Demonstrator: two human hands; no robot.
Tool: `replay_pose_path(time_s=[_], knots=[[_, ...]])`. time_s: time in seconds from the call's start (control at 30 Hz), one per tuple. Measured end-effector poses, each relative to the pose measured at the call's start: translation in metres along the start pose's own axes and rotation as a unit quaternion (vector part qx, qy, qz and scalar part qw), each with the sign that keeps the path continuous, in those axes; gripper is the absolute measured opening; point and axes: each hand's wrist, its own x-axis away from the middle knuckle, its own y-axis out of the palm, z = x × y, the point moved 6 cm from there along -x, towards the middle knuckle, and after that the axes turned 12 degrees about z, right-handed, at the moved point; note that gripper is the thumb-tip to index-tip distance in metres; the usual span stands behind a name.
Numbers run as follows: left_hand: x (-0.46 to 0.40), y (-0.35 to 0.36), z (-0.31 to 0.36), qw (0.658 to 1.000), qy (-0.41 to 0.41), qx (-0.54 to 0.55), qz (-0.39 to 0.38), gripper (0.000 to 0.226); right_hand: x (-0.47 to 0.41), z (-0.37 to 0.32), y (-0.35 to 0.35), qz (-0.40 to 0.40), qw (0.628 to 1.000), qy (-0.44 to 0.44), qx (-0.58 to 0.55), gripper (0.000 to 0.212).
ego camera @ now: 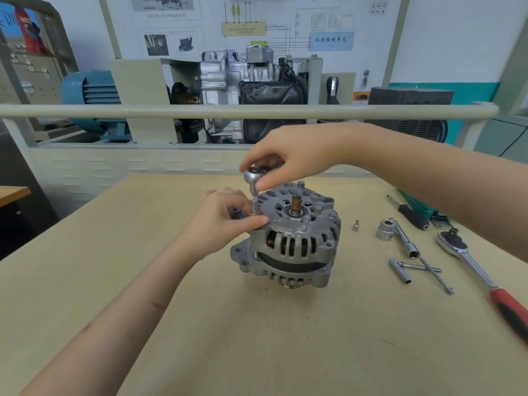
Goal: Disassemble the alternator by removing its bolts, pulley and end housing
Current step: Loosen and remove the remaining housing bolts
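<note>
The alternator [288, 238] is seen standing on end near the middle of the tan table [143, 295], shaft [297, 205] pointing up; its pulley end is hidden underneath, only a sliver showing at the base. A small ratchet [253, 177] with a slim socket extension [255, 202] is set upright on a bolt at the housing's left rim; the bolt head itself is covered by the socket. The ratchet head is pinched by the curled fingers and thumb of the right hand [288, 158]; its handle is concealed by the palm. The left hand [225, 221] is curled against the housing's left side, thumb pressed at the rim; what the fingers hold behind cannot be made out. To the right are noted a small socket [355, 225], a large socket [385, 230], an extension bar [407, 242], two long bolts [423, 267] lying crossed, and a red-handled ratchet [480, 275], cut off by the frame edge
</note>
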Motion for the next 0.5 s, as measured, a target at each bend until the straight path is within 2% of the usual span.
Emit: replay_pose_path(time_s=[0.07,0.17,0.33,0.4,0.5], knots=[[0.0,-0.001,-0.001,1.0,0.003,-0.008,0.02,0.02,0.0,0.006,-0.001,0.0,0.999,0.03,-0.011,0.043],[-0.001,-0.003,-0.002,0.999,0.0,-0.016,0.03,0.022,-0.002,0.008,0.0,0.007,0.999,0.031,0.0,0.037],[0.002,-0.001,0.001,0.994,-0.001,-0.055,0.093,0.04,-0.01,0.004,0.005,0.018,0.995,0.041,0.093,0.052],[0.001,-0.002,-0.001,0.996,-0.001,-0.046,0.071,0.034,-0.01,0.002,0.003,0.013,0.996,0.026,0.085,0.045],[-0.001,-0.004,-0.006,0.999,-0.028,0.032,0.0,0.008,-0.005,0.001,-0.001,-0.017,0.997,0.002,0.072,0.025]])
